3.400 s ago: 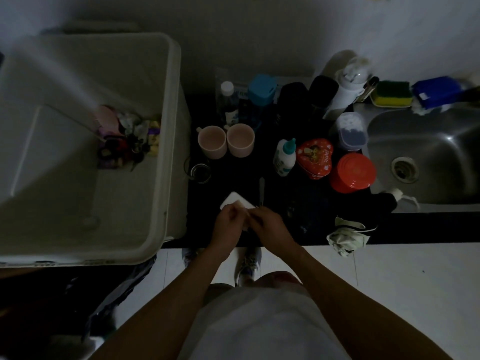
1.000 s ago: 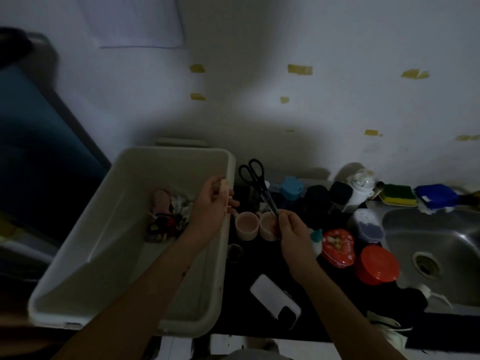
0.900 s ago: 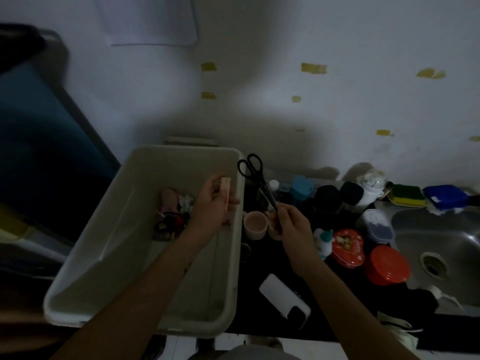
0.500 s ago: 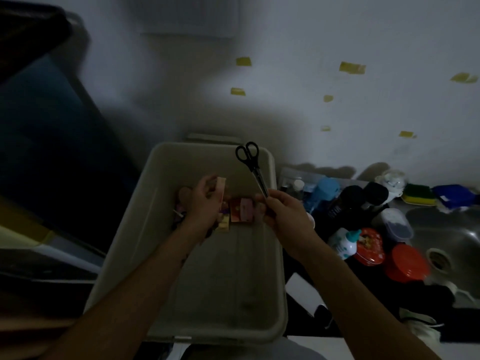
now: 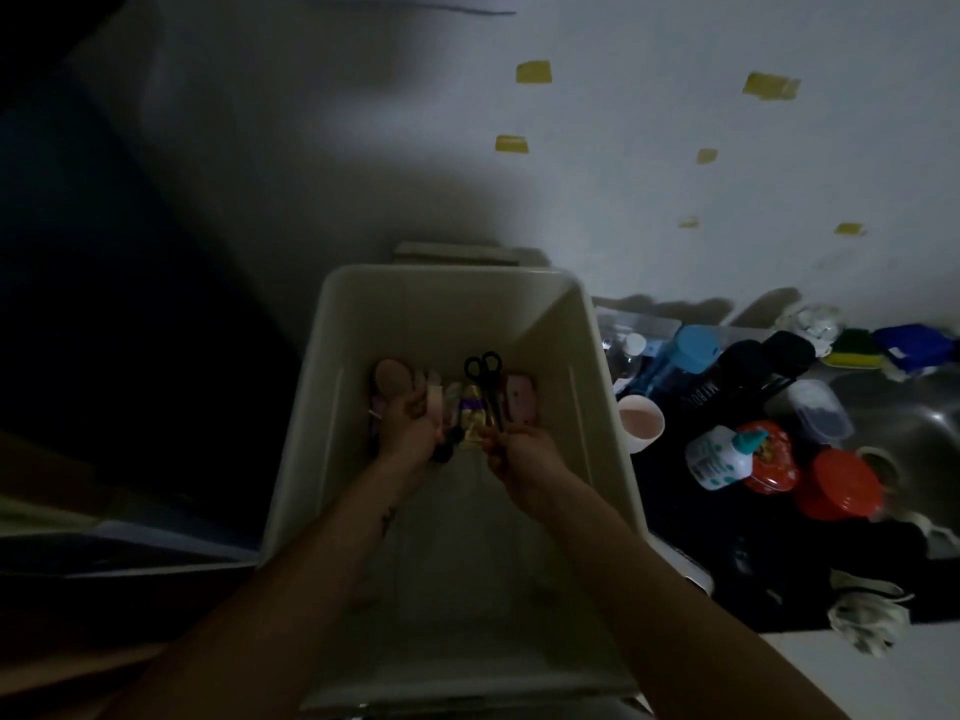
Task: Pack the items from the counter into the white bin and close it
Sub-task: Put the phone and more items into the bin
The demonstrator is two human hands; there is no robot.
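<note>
obs, dim light, standing by the bin.

white bin (image 5: 447, 304) is open, no lid on it. a small heap of packed things lies on its floor toward the far wall.

left hand (image 5: 410, 426) is low inside the bin, at the left of the heap, fingers curled round a pale flat piece (image 5: 434, 405). too dark to say what the piece is.

scissors (image 5: 488, 387) are just right of it, over the middle of the heap and inside the bin walls. black loop handles point at the far wall. right hand (image 5: 527, 457) pinches them at the blade end, blades together, tips hidden in the fingers. cannot tell if they touch the heap yet.

handling, judged: scissors are stiff, light and thin, with smooth metal that could slip through a pinch. a hold on the closed blades keeps the points covered. laying them flat beats dropping them, as soft packets lie beneath.

counter (image 5: 753, 553), right of the bin, is far from done. pink cup (image 5: 640, 423) stands nearest the bin wall, then glue bottle (image 5: 719, 459), and red tin (image 5: 771, 459) just behind the bottle. the cup looks rigid and easy to take by the rim. the glue bottle is best held round the body.
</note>
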